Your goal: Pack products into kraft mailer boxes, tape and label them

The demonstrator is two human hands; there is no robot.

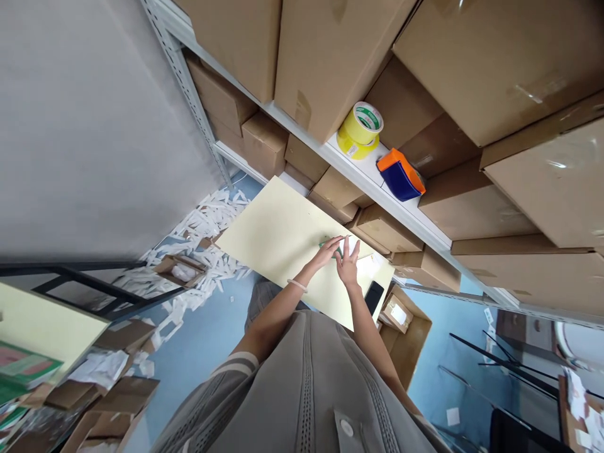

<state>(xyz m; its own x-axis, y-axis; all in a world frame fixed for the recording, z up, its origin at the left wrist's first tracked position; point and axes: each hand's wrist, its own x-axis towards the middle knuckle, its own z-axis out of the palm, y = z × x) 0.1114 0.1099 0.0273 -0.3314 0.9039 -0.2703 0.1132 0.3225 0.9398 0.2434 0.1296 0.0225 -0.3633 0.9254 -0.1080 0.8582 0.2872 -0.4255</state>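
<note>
My left hand [328,251] is over a pale yellow board [283,220], its fingers closed together around a small green and white item. Green parts show beside the fingers, but I cannot make out its kind. Close on the right, my right hand [348,267] has its fingers spread, with the tips over a white piece [350,243] that looks like paper or a label. The hands nearly meet, and the fingers partly cover both pieces. A black phone [374,297] lies at the board's right end, near white papers [370,264].
Cardboard boxes [330,56] fill the shelves ahead. Yellow tape rolls [361,129] and an orange-and-blue holder [401,175] stand on the shelf ledge. An open carton [408,333] is at right below the board. White paper strips [202,233] litter the floor at left.
</note>
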